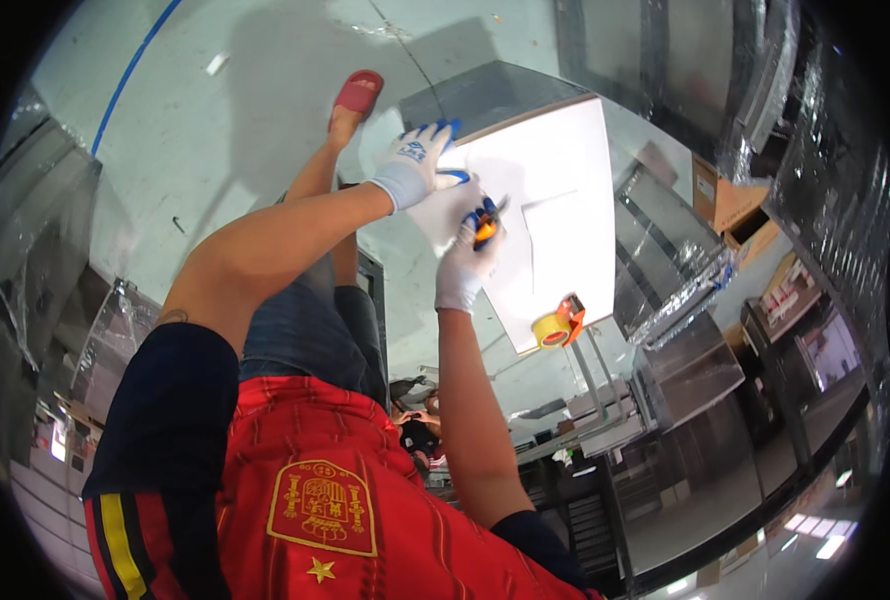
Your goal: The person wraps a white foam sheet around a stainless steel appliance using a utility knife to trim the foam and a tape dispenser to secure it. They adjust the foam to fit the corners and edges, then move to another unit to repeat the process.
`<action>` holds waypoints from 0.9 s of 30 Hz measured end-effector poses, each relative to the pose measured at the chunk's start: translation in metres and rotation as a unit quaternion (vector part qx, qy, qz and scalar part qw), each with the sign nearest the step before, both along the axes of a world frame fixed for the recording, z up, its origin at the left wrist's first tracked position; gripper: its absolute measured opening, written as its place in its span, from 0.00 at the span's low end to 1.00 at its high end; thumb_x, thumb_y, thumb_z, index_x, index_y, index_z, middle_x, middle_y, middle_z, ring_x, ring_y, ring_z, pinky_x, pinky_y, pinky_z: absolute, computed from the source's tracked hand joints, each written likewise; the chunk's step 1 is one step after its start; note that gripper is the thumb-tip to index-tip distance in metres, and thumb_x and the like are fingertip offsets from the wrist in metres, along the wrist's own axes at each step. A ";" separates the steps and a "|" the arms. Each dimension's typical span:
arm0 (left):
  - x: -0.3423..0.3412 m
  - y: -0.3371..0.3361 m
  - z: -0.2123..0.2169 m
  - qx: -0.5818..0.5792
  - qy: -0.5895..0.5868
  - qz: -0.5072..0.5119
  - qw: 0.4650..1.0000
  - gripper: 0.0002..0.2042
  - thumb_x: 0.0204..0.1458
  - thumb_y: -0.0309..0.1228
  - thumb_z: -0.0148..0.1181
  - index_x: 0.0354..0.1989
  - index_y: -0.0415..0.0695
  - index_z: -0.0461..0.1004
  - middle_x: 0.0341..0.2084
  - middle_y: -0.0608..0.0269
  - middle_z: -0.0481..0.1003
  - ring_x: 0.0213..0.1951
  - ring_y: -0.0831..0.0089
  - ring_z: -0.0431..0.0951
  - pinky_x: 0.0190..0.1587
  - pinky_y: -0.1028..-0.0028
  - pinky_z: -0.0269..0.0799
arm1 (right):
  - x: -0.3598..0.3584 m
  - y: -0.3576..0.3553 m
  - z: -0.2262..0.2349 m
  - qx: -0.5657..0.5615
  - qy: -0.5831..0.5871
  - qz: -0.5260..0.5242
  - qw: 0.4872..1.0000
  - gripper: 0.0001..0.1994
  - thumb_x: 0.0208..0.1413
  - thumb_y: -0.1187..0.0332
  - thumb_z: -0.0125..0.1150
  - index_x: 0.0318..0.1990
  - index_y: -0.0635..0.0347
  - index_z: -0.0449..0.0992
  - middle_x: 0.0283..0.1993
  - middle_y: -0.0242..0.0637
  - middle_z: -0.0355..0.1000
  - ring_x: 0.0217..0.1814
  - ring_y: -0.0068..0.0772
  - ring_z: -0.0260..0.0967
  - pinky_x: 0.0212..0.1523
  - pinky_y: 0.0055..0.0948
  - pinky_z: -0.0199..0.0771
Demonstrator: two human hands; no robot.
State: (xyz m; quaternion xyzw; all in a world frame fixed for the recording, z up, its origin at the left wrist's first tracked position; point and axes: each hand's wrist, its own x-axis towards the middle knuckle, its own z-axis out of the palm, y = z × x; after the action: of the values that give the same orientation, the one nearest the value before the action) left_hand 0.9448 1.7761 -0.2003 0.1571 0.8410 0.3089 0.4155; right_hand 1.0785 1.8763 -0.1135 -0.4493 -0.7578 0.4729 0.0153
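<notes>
Left hand [415, 167]: gloved, fingers spread, at edge of white panel [555, 150]. Right hand [469, 264]: gloved, closed around orange tool [485, 232]. Tape dispenser [556, 328] at panel's lower corner.

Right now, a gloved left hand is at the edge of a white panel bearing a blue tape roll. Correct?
The colour is wrong: the head view shows a yellow tape roll. The gloved left hand is at the edge of the white panel.

Cardboard boxes [728, 200] stand at right, a blue floor line [149, 39] upper left.
</notes>
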 end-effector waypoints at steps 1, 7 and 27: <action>0.000 0.001 0.000 -0.021 -0.001 0.008 1.000 0.53 0.56 0.62 0.70 0.83 0.48 0.53 0.79 0.45 0.61 0.77 0.43 0.62 0.78 0.51 0.58 | 0.000 0.004 -0.001 0.021 -0.078 0.033 0.996 0.20 0.72 0.74 0.61 0.68 0.67 0.73 0.61 0.46 0.74 0.63 0.42 0.75 0.68 0.37 0.72; -0.015 0.016 0.008 -0.135 -0.096 -0.004 0.986 0.66 0.40 0.65 0.79 0.83 0.41 0.52 0.77 0.39 0.62 0.75 0.42 0.67 0.75 0.53 0.64 | 0.010 0.024 -0.022 -0.053 -0.053 -0.095 0.993 0.17 0.73 0.71 0.63 0.65 0.65 0.76 0.55 0.46 0.78 0.57 0.42 0.78 0.61 0.38 0.76; 0.002 0.026 0.012 -0.132 0.061 -0.031 0.989 0.70 0.38 0.52 0.88 0.79 0.23 0.44 0.71 0.24 0.64 0.72 0.34 0.67 0.75 0.52 0.64 | 0.109 0.100 -0.011 0.211 -0.192 0.029 0.958 0.30 0.55 0.70 0.74 0.68 0.56 0.76 0.62 0.55 0.74 0.63 0.64 0.70 0.66 0.56 0.72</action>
State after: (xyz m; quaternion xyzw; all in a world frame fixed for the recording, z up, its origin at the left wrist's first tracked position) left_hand 0.9473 1.8024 -0.1887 0.1451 0.8929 0.1719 0.3901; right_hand 1.1870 1.9761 -0.1241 -0.4961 -0.8418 0.2067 -0.0500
